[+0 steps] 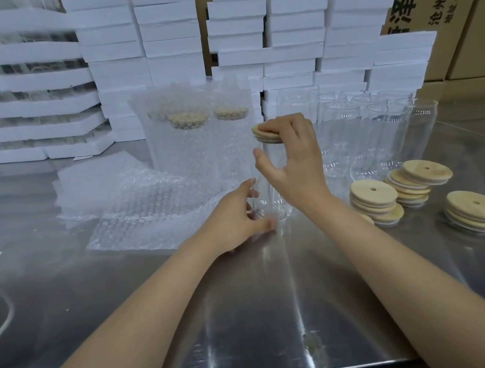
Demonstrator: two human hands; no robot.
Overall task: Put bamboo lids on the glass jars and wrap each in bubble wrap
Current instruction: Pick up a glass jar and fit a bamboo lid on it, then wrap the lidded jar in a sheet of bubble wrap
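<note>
On a steel tabletop [250,319], L hand [233,219] grasps the base of an upright glass jar [269,202] while R hand [294,156] curls its fingers over a bamboo lid [261,134] at the jar's mouth. Bubble wrap sheets [153,206] lie to the L and lid stacks [373,199] to the R. Behind are two wrapped jars [188,147], bare jars [364,127] & foam blocks [293,26].

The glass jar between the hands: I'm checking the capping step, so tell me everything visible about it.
The glass jar is tall, clear and cylindrical. It stands upright and unwrapped on the steel table. The left hand grips its lower part, fingers curled round the glass. The right hand holds a round bamboo lid on its mouth; the lid looks slightly tilted, so I cannot tell whether it is fully seated. Bubble wrap sheets lie just to its left.
</note>
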